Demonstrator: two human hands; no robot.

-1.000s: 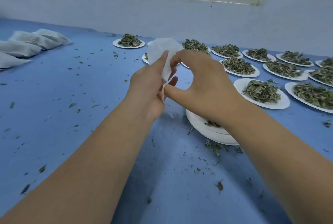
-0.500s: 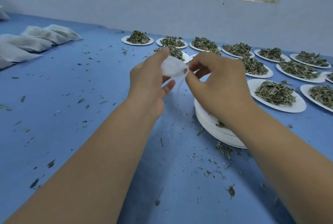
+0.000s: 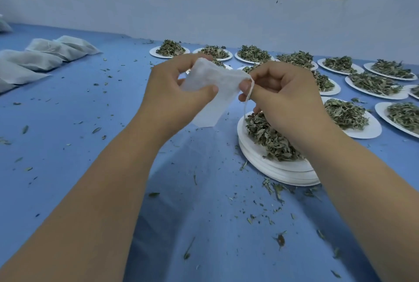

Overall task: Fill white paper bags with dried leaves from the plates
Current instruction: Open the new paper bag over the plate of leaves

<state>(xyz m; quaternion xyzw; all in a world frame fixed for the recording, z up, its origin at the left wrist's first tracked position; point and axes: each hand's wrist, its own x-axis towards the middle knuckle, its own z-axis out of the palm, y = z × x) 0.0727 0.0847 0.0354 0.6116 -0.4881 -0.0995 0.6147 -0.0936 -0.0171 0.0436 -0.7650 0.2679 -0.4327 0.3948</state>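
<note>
Two hands meet mid-frame in the head view, clamped on one flat, prob. empty bag. The left hand pinches its upper left part, and the right hand pinches the top right corner by the string. The bag's long axis runs approx. top to bottom, w/ the mouth likely up. The leaves on the plate stack lie lower right, nearest the right hand.

Flat white bag, tilted, was held left of the plate stack, string dangling; leaves were heaped on the stack; leaf-laden plates lay behind it.
</note>
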